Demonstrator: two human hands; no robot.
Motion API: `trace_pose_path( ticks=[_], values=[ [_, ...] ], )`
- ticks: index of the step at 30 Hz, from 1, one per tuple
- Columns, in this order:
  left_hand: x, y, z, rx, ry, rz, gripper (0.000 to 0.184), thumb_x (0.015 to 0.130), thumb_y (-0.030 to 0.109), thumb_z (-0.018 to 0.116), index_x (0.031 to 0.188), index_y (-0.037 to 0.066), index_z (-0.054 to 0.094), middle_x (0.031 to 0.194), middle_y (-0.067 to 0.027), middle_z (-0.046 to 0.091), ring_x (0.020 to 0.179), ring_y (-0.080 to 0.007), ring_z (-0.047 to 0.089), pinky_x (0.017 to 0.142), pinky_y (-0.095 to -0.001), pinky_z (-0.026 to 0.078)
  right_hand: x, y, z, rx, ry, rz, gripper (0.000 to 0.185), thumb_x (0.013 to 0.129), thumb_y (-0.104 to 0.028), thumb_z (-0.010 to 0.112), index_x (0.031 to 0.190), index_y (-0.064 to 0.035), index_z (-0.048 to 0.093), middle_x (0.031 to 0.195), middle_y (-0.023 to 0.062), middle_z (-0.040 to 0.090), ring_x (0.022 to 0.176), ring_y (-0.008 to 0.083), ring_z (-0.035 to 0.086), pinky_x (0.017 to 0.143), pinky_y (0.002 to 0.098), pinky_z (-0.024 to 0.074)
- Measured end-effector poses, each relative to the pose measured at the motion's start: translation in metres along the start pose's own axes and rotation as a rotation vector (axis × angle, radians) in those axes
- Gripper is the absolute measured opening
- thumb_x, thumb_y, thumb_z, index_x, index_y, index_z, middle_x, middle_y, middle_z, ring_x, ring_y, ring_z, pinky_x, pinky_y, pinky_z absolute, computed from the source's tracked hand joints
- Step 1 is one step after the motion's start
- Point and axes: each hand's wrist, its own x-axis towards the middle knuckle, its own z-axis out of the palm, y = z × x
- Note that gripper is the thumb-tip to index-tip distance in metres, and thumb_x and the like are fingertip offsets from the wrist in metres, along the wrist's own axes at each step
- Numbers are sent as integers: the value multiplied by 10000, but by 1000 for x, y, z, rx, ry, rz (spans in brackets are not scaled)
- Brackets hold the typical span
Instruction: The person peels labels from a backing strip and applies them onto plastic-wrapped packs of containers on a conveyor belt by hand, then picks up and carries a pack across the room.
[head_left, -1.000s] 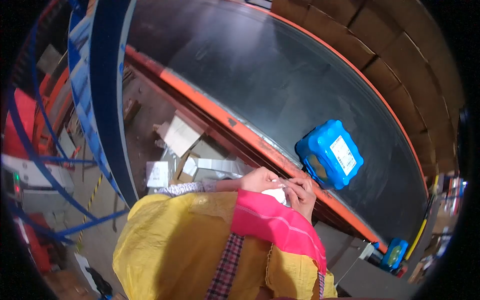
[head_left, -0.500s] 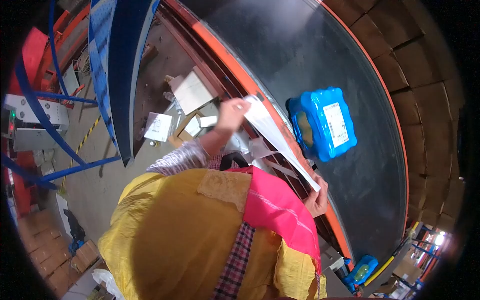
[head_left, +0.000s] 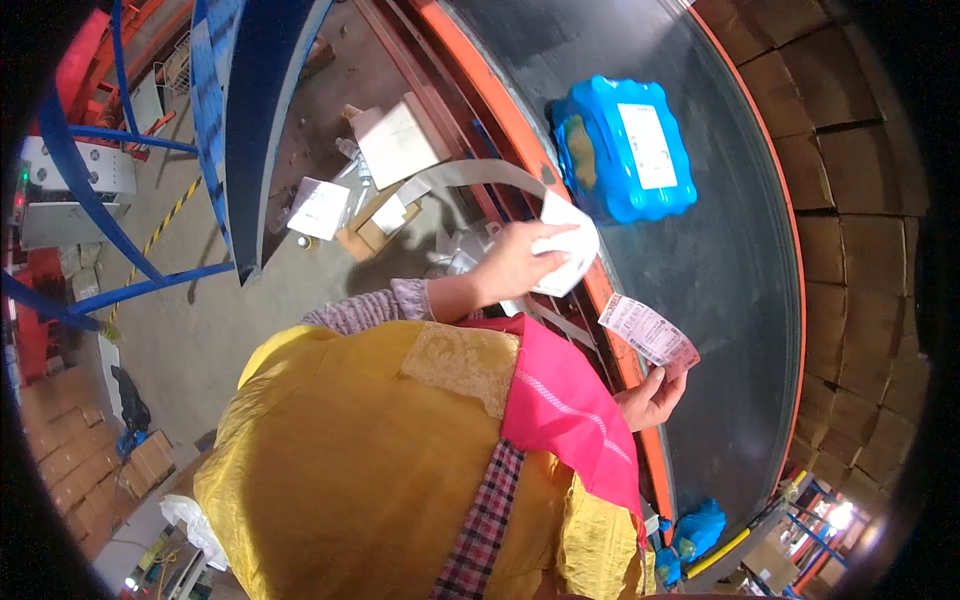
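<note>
My left hand [head_left: 515, 262] is closed round a white roll of labels [head_left: 570, 240] at the conveyor's near edge. From the roll a pale paper strip [head_left: 470, 175] curves away to the left. My right hand [head_left: 655, 397] pinches one end of a printed label [head_left: 648, 332], whose printed face is up over the dark belt. Farther along the belt sits a blue-wrapped pack [head_left: 630, 150] with a white label on its top; neither hand touches it.
The black conveyor belt [head_left: 730, 290] has an orange rail [head_left: 500, 95] on my side. Stacked cartons [head_left: 840, 250] line its far side. Another blue-wrapped pack [head_left: 700, 527] is at lower right. Open boxes [head_left: 375, 228] and papers lie on the floor, left, near a blue metal frame [head_left: 150, 300].
The white strip stretched between my hands is now gathered in my left hand, which moved right and down. A printed label now shows in my right hand. The blue pack appears higher in view.
</note>
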Motion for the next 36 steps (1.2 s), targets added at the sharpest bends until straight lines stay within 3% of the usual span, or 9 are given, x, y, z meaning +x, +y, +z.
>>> trace_pose_path(
  ticks=[4, 8, 15, 19, 22, 31, 32, 33, 36],
  values=[
    [9, -15, 25, 104, -313, 103, 372, 794, -14, 583, 1162, 34, 599, 946, -98, 684, 869, -112, 620, 773, -244, 481, 9, 17, 6, -12, -1, -10, 376, 868, 39, 495, 1243, 54, 463, 1205, 171, 535, 1087, 226, 524, 934, 333, 411],
    [23, -21, 22, 134, -354, 280, 525, 757, -25, 532, 1275, 55, 507, 1161, -182, 595, 1070, -213, 584, 896, -307, 448, 6, 32, 21, -35, 81, -29, 421, 859, 44, 496, 1276, 33, 432, 1220, 165, 520, 1088, 230, 519, 945, 335, 403],
    [31, -64, 45, 285, -588, 376, 446, 757, 40, 604, 1195, -21, 546, 1081, -231, 612, 1006, -305, 606, 852, -344, 464, -3, 53, 0, -146, 69, -29, 418, 832, 30, 521, 1247, 13, 464, 1186, 146, 542, 1095, 233, 526, 951, 335, 408],
    [25, -77, 76, 323, -660, -56, 316, 829, 60, 564, 1130, -29, 604, 966, -126, 659, 893, -140, 577, 836, -261, 428, -7, 81, -25, -173, 124, -57, 394, 833, 1, 525, 1226, 13, 488, 1144, 172, 553, 1088, 262, 536, 937, 338, 417],
    [12, -78, 111, 89, -696, -173, 288, 895, 156, 549, 1108, -22, 624, 652, 73, 477, 548, -8, 340, 494, -191, 268, -1, 63, -57, -236, 161, -72, 387, 841, -22, 533, 1224, 12, 493, 1134, 175, 555, 1065, 262, 546, 917, 335, 423],
    [21, -45, 94, 6, -887, -292, 279, 910, 129, 563, 1129, -40, 597, 779, -37, 619, 635, -58, 528, 589, -213, 444, 15, 35, -80, -345, 560, 22, 356, 800, -41, 560, 1148, 33, 543, 1120, 185, 596, 1077, 279, 568, 927, 332, 432],
    [20, -44, 97, 10, -881, -282, 277, 909, 127, 566, 1130, -37, 598, 795, -46, 625, 643, -62, 534, 598, -216, 450, 22, 47, -99, -442, 620, 63, 373, 797, -47, 573, 1160, 29, 539, 1105, 185, 605, 1029, 271, 593, 889, 323, 455],
    [17, -32, 100, 14, -864, -290, 267, 907, 117, 567, 1125, -32, 605, 803, -50, 627, 654, -66, 538, 615, -221, 459, 30, 40, -113, -429, 693, 97, 378, 774, -63, 628, 1135, 30, 562, 972, 128, 648, 771, 149, 597, 714, 281, 486],
    [20, -37, 99, 51, -869, -275, 261, 908, 114, 563, 1121, -31, 609, 810, -50, 626, 665, -67, 538, 618, -225, 460, 51, 44, -168, -548, 796, 98, 388, 773, -89, 630, 1133, 34, 557, 960, 151, 649, 753, 188, 604, 723, 301, 487]
  ],
)
